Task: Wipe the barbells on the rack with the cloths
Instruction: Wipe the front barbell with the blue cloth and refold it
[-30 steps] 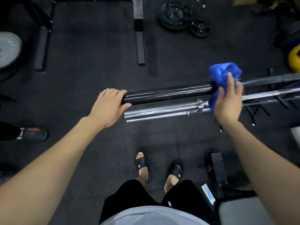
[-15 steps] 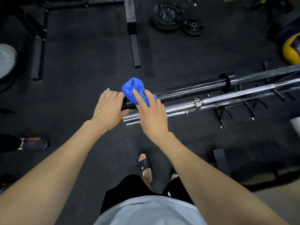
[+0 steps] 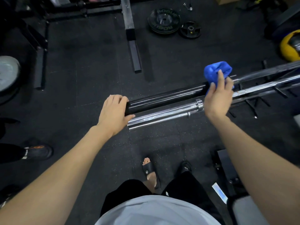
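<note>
Head view: three barbells lie side by side on a low rack (image 3: 253, 104), their long axes running from lower left to upper right across the floor. The black sleeve (image 3: 165, 97) of the farthest bar ends at the left hand (image 3: 114, 114), which caps that end, fingers curled over it. The right hand (image 3: 218, 96) is at the sleeve's other end, where it meets the thinner shaft (image 3: 266, 72), and its fingers are bunched around a blue cloth (image 3: 215, 72) pressed on top of the bar.

From the cloth, the unwiped run lies either way along the same axis: back down-left along the sleeve toward the left hand, or up-right along the shaft, which leaves the frame. The right hand is the nearer to both, and the left looks placed only to steady the bar.

The sleeve is glossy black with long highlights. The two nearer chrome bars (image 3: 162, 114) are bright and reflective, touching or nearly so, and lie just below the right hand, probably next in line.
</note>
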